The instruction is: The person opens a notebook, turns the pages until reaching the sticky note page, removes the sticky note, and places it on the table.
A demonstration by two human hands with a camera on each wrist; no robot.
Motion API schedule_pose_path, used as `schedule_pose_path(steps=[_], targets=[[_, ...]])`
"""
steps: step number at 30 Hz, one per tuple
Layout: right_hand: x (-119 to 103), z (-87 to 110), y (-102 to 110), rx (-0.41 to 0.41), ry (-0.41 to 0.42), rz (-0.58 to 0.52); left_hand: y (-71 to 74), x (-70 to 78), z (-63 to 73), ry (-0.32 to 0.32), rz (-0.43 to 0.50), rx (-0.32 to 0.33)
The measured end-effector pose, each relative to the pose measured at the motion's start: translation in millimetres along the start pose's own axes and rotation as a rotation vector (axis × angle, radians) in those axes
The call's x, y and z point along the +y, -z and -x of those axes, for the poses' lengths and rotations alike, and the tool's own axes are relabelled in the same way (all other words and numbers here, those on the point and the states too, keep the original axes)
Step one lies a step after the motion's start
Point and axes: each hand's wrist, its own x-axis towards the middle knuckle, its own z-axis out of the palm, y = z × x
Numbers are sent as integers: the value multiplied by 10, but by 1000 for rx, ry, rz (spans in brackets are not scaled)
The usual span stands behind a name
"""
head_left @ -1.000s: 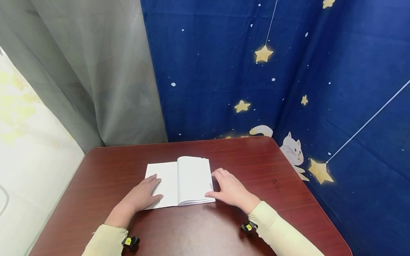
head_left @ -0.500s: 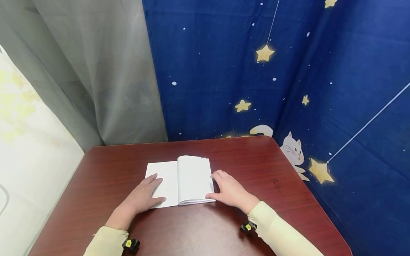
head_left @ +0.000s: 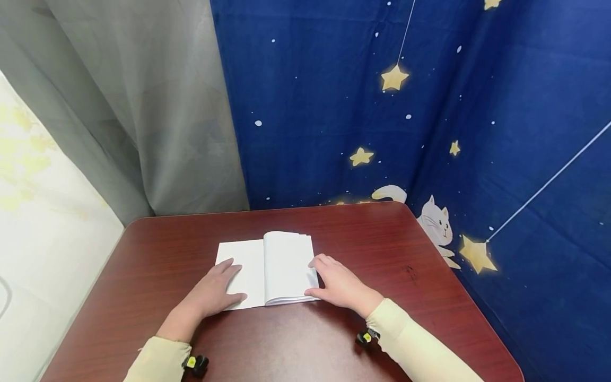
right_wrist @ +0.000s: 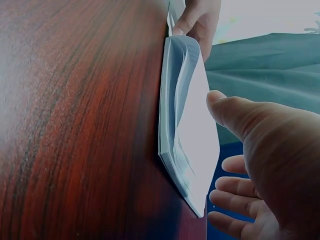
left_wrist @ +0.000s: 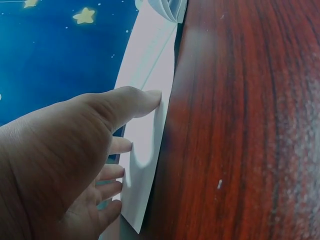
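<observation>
A notebook with blank white pages [head_left: 288,268] lies spread on the table, its right-hand stack thicker and bulging near the spine. On the left page rests my left hand [head_left: 215,289], thumb and fingers spread apart; in the left wrist view its thumb [left_wrist: 145,102] lies along the page near the lower edge. My right hand [head_left: 341,281] is at the notebook's right edge, thumb at the lower corner and fingertips on the upper part of that edge. The right wrist view shows that thumb [right_wrist: 227,107] over the top page and the fingers loosely bent beside the stack [right_wrist: 195,130].
The reddish-brown wooden table [head_left: 286,345] runs around the notebook. Behind it hang a grey curtain [head_left: 181,106] and a blue curtain [head_left: 315,106] with stars and a cat. A whitish surface [head_left: 43,228] borders the left side. Both wrists carry small black devices [head_left: 195,364].
My right hand has shifted slightly left, its fingertips now over the page's edge. The left thumb has slid a little right along the page. The notebook stays spread.
</observation>
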Motion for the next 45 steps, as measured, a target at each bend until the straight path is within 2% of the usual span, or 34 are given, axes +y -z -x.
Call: schedule_pose_path(steps=[6,17,21,27,41,45], targets=[[-17,-54,-30,-4,33,-3,5,3,2,3,-5,-1],[-29,-182,-180,-97,119,28,7,-7,8,12,-2,0],[-39,-173,-211,-117,152,40,-16,-27,-4,16,-3,-5],[-50,-143,-237,-130,156,58,-26,-28,-7,4,2,2],[-46,-99,-239,-118,229,172,3,8,-2,-10,20,20],[-71,-98,-202,-126,241,192,16,19,-3,-3,20,7]])
